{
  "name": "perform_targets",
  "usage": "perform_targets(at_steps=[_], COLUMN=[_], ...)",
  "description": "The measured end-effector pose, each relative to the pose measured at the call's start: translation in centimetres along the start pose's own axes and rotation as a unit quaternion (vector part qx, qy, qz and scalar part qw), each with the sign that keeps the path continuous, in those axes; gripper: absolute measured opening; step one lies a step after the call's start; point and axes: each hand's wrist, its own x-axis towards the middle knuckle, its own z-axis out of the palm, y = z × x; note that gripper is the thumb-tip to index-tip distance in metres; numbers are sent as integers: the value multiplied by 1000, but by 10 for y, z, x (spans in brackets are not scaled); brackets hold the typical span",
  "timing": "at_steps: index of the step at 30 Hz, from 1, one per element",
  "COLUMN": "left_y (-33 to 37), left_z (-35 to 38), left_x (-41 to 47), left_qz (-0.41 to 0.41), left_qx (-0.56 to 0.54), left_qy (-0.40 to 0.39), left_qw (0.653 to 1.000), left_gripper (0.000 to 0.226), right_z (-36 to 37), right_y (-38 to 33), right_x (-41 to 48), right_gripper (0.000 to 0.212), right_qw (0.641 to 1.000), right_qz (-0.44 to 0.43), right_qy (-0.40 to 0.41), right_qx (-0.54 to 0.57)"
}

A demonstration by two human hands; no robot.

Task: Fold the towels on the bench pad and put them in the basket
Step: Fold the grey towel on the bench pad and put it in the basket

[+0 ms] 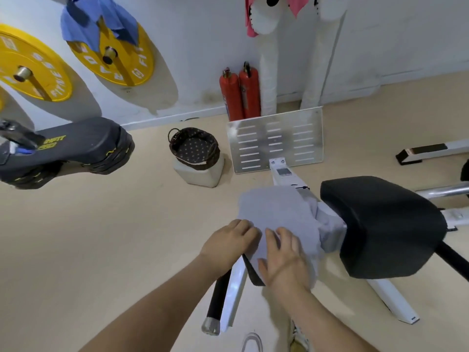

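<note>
Though bunched and hanging loose along its right side, otherwise spread fairly flat: grey towel [276, 212], draped over the narrow padded table [253, 274], covering all but a dark near corner. At the towel's near left edge, left hand [228, 240], grip closed on the cloth, fingers curled over the hem. Just beside it, right hand [284, 257], grip apart, fingers straight and slightly spread, palm pressing down on the towel's near part.

Below the table, a white frame rail [234, 295] and a black bar [219, 298] with a metal end cap, both slanting down toward the beige floor [101, 237]. Right of the towel, close against its bunched folds, a large black seat pad [380, 224]. Beyond the towel, a slotted metal footplate [276, 141], standing tilted.

Left of the footplate, well apart from the towel, the basket [194, 148]: dark wicker, dotted lining, perched on a pale block [200, 175]. Behind, against the wall, two red fire extinguishers [239, 95]. Farther left, yellow weight plates [33, 72] on pegs, with a blue cloth [96, 21] draped over the right-hand one. Near the top edge, a pink cloth [251, 21], hanging. Far left, a black padded machine part [76, 148]. At the bottom edge, the toe of a pale shoe [252, 342].
</note>
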Motion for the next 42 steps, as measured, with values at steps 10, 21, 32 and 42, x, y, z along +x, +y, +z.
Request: perform_targets(at_steps=[10, 21, 32, 42], left_y=[-25, 35, 85, 82], left_z=[-1, -72, -185, -199], left_x=[17, 10, -32, -44], left_qz=[143, -129, -35, -9], left_qx=[54, -354, -535, -537], left_qy=[-4, 77, -27, -95], left_qw=[988, 923, 844, 838], left_gripper=[23, 7, 16, 17], right_z=[6, -36, -213, -317], right_y=[-1, 9, 88, 149], right_x=[4, 13, -51, -117], right_gripper=[68, 46, 23, 27], right_qw=[1000, 982, 986, 957], right_qz=[7, 47, 75, 164], right_qy=[-2, 117, 144, -68], right_qx=[27, 140, 37, 227])
